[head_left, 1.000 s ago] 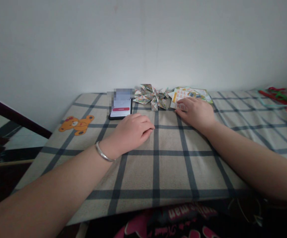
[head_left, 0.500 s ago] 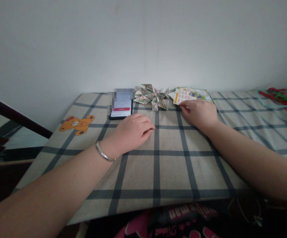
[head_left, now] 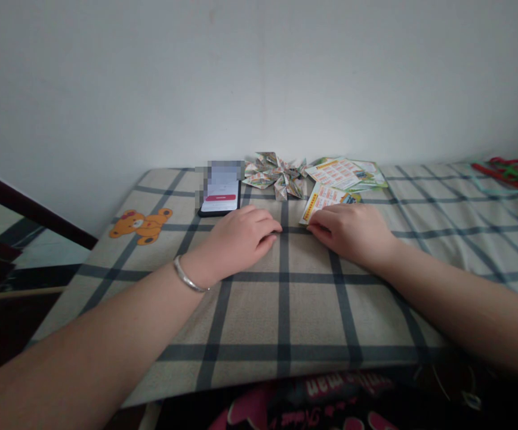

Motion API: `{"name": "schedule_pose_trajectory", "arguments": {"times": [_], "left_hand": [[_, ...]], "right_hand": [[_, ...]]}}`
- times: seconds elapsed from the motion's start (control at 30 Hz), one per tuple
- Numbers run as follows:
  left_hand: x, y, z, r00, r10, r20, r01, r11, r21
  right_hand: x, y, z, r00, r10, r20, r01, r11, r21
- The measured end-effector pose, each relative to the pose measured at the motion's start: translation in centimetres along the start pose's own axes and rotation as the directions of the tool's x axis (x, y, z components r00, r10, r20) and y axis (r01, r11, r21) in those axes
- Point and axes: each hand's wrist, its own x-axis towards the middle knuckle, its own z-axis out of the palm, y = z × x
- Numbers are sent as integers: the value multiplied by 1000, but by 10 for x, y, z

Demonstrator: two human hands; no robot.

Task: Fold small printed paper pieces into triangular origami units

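Observation:
My right hand (head_left: 352, 230) is closed on the near edge of a printed paper card (head_left: 324, 197), white with orange text and a yellow strip. Behind it lies a small pile of similar printed cards (head_left: 337, 172), fanned out by the wall. My left hand (head_left: 245, 236), with a silver bangle at the wrist, rests on the tablecloth with its fingers curled and together; nothing shows in it. Just beyond that hand is a phone (head_left: 220, 191) with a lit, partly blurred screen. A folded paper star (head_left: 280, 174) with pointed petals sits between the phone and the cards.
A checked cloth (head_left: 259, 310) covers the table, which stands against a pale wall (head_left: 259, 77). An orange bear picture (head_left: 140, 226) is on the cloth at left. Red and green items (head_left: 509, 176) lie at the far right. Dark wooden rails (head_left: 30, 206) are at left.
My right hand has drawn one card off the pile, toward me and slightly left. My left hand has stayed in nearly the same place.

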Motion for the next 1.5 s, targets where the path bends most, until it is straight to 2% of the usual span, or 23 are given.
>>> {"name": "schedule_pose_trajectory", "arguments": {"times": [0.1, 0.23, 0.37, 0.47, 0.63, 0.87, 1.1, 1.2, 1.33, 1.5], "left_hand": [[1, 0, 0, 1000, -8, 8, 7, 1000, 12], [1, 0, 0, 1000, 0, 3, 0, 1000, 30], [0, 0, 0, 997, 81, 14, -81, 996, 22], [-1, 2, 0, 989, 144, 22, -145, 989, 15], [0, 6, 0, 986, 164, -8, -164, 986, -29], [4, 8, -1, 994, 106, -24, -109, 976, -190], [1, 9, -6, 989, 151, 12, -140, 944, -297], [1, 9, -9, 984, 177, 14, -162, 929, -333], [2, 6, -8, 995, 104, 3, -101, 965, -241], [1, 3, -1, 997, 78, 10, -77, 995, -55]], "right_hand": [[-1, -1, 0, 997, -79, 15, 78, 994, 74], [-3, -2, -1, 978, -207, -25, 208, 962, 179], [-3, -3, 1, 963, -262, -59, 268, 924, 272], [-3, -3, 2, 962, -264, -72, 273, 903, 331], [-5, -6, 2, 960, -261, -100, 277, 843, 462], [-2, 2, 0, 950, -292, -105, 304, 807, 506], [0, 14, 1, 951, -306, -39, 270, 765, 585], [2, 16, 2, 938, -346, -19, 275, 712, 647], [3, 17, 1, 915, -404, 1, 266, 603, 752], [2, 14, -1, 898, -436, 50, 231, 566, 791]]}}
